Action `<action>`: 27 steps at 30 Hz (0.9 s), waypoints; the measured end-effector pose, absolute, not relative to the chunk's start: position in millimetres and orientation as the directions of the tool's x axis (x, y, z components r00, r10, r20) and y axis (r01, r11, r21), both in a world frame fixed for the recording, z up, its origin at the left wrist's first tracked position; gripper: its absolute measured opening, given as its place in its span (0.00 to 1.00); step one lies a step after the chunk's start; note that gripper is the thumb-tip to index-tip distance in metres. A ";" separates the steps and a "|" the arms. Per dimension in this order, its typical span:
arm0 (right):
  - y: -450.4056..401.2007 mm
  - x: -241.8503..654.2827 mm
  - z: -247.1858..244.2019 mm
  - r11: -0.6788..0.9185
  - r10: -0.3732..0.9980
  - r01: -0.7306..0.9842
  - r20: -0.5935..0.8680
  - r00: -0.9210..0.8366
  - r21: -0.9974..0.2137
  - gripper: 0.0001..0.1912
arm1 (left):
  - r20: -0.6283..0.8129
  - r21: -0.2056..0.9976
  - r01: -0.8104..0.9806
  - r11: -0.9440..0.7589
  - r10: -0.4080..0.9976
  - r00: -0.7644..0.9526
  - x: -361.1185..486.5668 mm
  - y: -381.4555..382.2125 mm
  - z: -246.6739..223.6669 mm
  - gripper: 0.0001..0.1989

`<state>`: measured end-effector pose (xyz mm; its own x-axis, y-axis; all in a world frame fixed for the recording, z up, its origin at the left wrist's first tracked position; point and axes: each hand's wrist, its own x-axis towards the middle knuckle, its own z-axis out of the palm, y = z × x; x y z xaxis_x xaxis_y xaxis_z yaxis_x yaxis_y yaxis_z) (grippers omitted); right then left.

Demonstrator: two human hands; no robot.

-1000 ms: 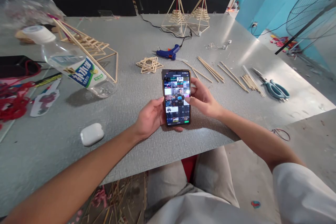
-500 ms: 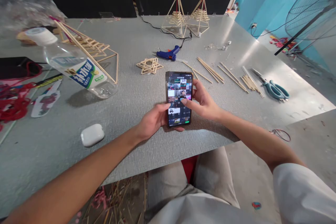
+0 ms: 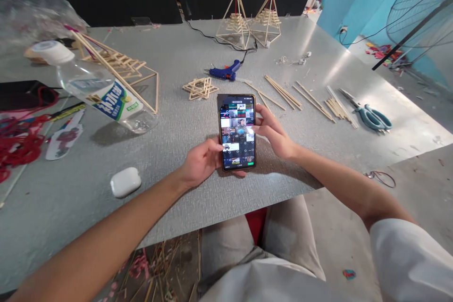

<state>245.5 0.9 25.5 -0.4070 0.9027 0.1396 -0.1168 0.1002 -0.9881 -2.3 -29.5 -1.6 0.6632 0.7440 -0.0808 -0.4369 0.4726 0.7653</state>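
A smartphone (image 3: 237, 139) is held upright over the near edge of the table, its lit screen showing a grid of small pictures. My left hand (image 3: 202, 160) is closed around its left side and lower back, the thumb at the screen's left edge. On the other side my right hand (image 3: 274, 134) grips the right edge, with its thumb by the screen and its fingers partly hidden behind the phone. Just beyond the phone lies a star-shaped stick piece (image 3: 200, 88), and behind that a blue glue gun (image 3: 225, 71).
Loose wooden sticks (image 3: 283, 92) and blue-handled scissors (image 3: 373, 115) lie to the right. On the left are a tilted plastic bottle (image 3: 106, 89), a stick frame (image 3: 122, 63), a white earbud case (image 3: 125, 182) and red cord (image 3: 21, 139). Stick pyramids (image 3: 236, 21) stand at the back.
The phone and both hands have shifted slightly left. My right thumb has moved from over the screen toward its right edge. The picture grid looks much the same.
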 end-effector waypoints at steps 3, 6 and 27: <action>3.7 245.6 24.3 0.078 0.911 -0.119 0.120 -0.394 -0.990 0.26 | -0.100 0.756 -0.442 0.483 0.752 0.651 -4.1 -28.7 -3.4 0.28; 5.4 244.1 24.3 0.067 0.906 -0.141 0.120 -0.405 -0.988 0.28 | -0.100 0.754 -0.447 0.481 0.757 0.646 -4.5 -28.9 -3.7 0.29; 6.9 245.2 23.3 0.083 0.892 -0.130 0.132 -0.433 -0.988 0.33 | -0.125 0.829 -0.349 0.436 0.754 0.645 -3.1 -30.6 0.7 0.29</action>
